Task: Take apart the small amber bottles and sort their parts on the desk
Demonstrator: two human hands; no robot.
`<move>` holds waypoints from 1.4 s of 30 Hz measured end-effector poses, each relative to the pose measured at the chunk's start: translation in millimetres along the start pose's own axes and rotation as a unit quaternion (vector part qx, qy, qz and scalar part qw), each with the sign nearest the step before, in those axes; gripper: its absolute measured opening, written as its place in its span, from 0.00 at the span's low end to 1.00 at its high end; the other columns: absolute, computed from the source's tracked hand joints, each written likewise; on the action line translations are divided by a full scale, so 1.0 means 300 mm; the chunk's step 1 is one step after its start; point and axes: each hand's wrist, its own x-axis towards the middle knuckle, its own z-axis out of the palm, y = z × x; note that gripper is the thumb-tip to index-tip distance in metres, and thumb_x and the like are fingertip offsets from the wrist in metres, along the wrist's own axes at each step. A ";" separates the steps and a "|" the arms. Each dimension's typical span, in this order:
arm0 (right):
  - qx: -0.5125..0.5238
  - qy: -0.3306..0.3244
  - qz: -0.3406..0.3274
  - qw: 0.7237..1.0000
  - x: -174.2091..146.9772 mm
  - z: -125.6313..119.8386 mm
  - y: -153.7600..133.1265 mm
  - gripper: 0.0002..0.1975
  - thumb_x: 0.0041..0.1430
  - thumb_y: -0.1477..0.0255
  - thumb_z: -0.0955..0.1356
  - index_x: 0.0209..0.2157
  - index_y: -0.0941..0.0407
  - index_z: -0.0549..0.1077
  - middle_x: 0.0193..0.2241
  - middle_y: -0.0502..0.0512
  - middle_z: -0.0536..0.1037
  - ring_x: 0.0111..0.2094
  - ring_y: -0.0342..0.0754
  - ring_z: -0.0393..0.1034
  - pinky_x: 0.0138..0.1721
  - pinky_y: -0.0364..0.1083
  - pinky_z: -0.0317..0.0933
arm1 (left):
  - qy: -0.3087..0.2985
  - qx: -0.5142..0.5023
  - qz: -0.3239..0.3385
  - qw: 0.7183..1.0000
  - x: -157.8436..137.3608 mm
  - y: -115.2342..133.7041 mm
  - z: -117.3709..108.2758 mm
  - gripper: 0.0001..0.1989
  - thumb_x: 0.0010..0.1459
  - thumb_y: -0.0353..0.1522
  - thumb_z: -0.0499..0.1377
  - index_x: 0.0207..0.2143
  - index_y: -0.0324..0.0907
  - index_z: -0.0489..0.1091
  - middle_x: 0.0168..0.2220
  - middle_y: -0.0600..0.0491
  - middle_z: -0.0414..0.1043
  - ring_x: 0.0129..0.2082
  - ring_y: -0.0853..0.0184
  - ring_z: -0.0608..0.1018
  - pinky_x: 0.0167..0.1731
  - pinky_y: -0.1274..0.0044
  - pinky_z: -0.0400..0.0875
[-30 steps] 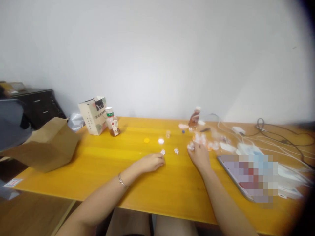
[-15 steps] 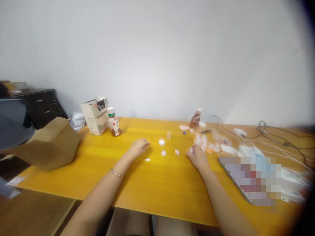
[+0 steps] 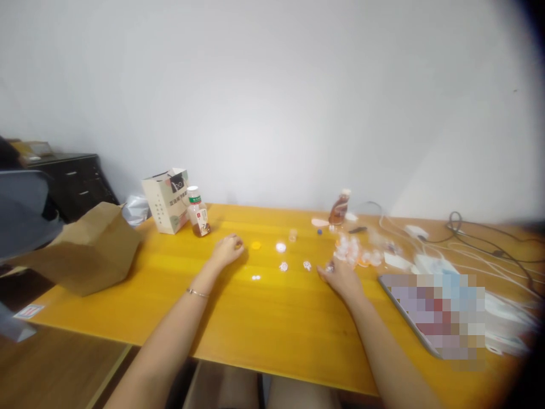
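Note:
My left hand (image 3: 229,250) rests over the table with its fingers curled in, and nothing shows in it. To its right lies a flat yellow disc (image 3: 256,245), apart from the fingers. My right hand (image 3: 344,276) is closed around a small dark-and-white patterned piece (image 3: 330,266), partly hidden by the fingers. Between the hands are a white round piece (image 3: 280,247), one patterned piece (image 3: 283,266), another patterned piece (image 3: 307,265) and a pair of small white dots (image 3: 256,278). A small clear-tan cup-like piece (image 3: 293,234) stands behind them.
Loose white and orange pieces (image 3: 349,249) crowd beyond my right hand. A brown bottle (image 3: 339,208) stands behind. A tablet-like device (image 3: 419,318) and cables (image 3: 481,253) occupy the right. On the left are a capped drink bottle (image 3: 198,213), a paper bag (image 3: 164,204) and a brown bag (image 3: 100,250).
My left hand has drawn back to the left, and the yellow disc now shows fully on the table. My right hand has shifted slightly left and down.

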 end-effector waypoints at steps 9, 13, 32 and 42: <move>0.064 -0.103 -0.215 0.969 -0.123 -0.013 -0.143 0.12 0.48 0.60 0.64 0.22 0.55 0.65 0.18 0.49 0.70 0.20 0.44 0.62 0.21 0.40 0.47 | -0.101 -0.076 0.265 0.956 -0.139 0.287 0.011 0.21 0.47 0.50 0.56 0.32 0.41 0.69 0.29 0.51 0.71 0.30 0.65 0.73 0.32 0.78 0.62; 0.152 -0.149 -0.279 0.936 -0.184 0.000 -0.207 0.05 0.46 0.68 0.65 0.26 0.54 0.65 0.20 0.46 0.70 0.22 0.42 0.63 0.23 0.39 0.50 | -0.149 -0.061 0.234 0.959 -0.205 0.368 0.069 0.27 0.40 0.52 0.59 0.36 0.41 0.66 0.28 0.50 0.71 0.28 0.62 0.74 0.28 0.77 0.63; 0.264 -0.219 -0.301 0.890 -0.240 -0.012 -0.251 0.11 0.47 0.70 0.65 0.34 0.53 0.61 0.22 0.45 0.72 0.22 0.41 0.64 0.23 0.39 0.54 | -0.247 -0.217 0.159 0.931 -0.245 0.338 0.100 0.15 0.42 0.37 0.60 0.33 0.40 0.65 0.24 0.58 0.68 0.24 0.71 0.70 0.20 0.84 0.57; 0.250 -0.273 -0.297 0.880 -0.220 -0.035 -0.236 0.18 0.44 0.67 0.69 0.36 0.54 0.59 0.25 0.47 0.70 0.26 0.43 0.64 0.26 0.40 0.56 | -0.284 -0.210 0.194 0.915 -0.214 0.317 0.086 0.29 0.42 0.41 0.61 0.46 0.40 0.60 0.26 0.57 0.68 0.23 0.72 0.69 0.22 0.83 0.58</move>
